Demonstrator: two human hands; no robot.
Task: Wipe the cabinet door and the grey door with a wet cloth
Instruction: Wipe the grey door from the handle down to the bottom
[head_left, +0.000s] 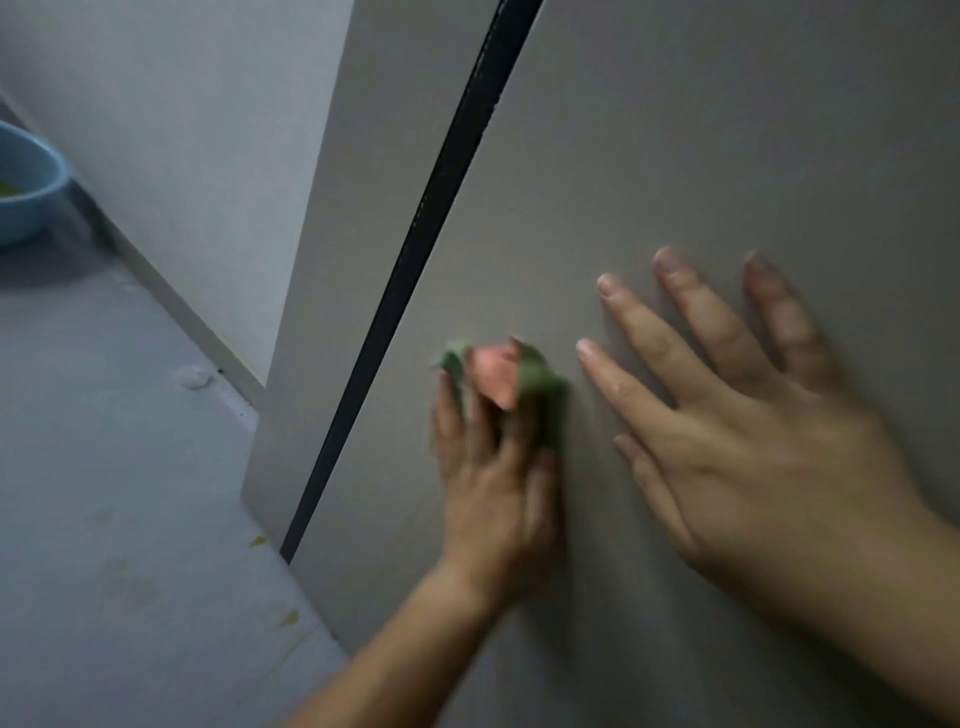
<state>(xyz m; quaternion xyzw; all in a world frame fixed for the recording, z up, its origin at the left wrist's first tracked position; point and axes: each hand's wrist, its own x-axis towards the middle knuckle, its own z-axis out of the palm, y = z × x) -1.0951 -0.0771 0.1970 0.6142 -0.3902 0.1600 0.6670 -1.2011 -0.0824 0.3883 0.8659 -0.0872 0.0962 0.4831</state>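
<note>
1. Left hand (493, 483) blurred, fingers curled over green and pink cloth (506, 384), pressed on grey door (675, 156).
2. Right hand (753, 441) laid flat beside it, fingers spread.
3. Blue bowl (31, 192) on floor (104, 467), well apart.

A pale blue bowl (23, 182) sits at the far left edge, cut off by the frame, with something yellowish-green inside it that is too blurred to make out. It rests on a grey floor (104, 441) marked by faint smudges and a few small yellowish spots (288, 618) near the bottom of the grey panels. A white wall (208, 156) rises behind the bowl, a pale skirting strip (171, 291) runs along its foot, and a small white lump (196, 379) lies on the floor close to the corner.
</note>
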